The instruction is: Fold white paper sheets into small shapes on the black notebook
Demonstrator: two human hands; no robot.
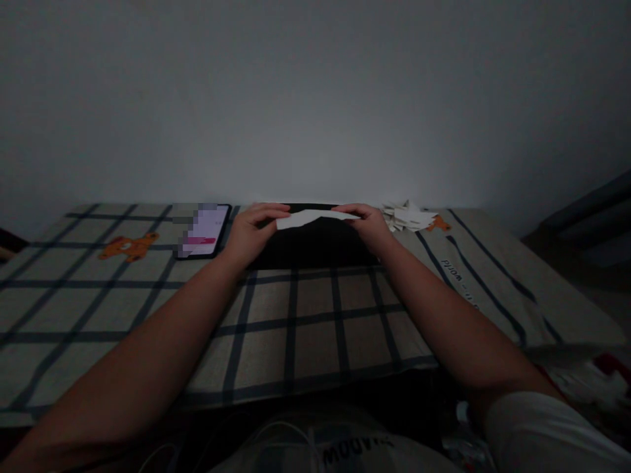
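Observation:
A strip of white paper (306, 217), bent and slightly twisted, stretches between my two hands. My left hand (251, 230) pinches its left end between thumb and fingers. At the other end, my right hand (371, 225) is closed on the paper in a similar pinch. Beneath the strip lies a flat black mat or board (315, 246) at the far side of the table. Just right of my right hand sits a loose pile of white paper scraps (410, 217). Nothing shows on the paper's surface that I can make out in this dim light.
A phone (204, 230) with its screen lit lies left of my left hand. The checked tablecloth (269, 315) with printed bears covers the table, which meets a plain wall (315, 105). Below the table at right, a clear plastic bottle (466, 440) is partly visible.

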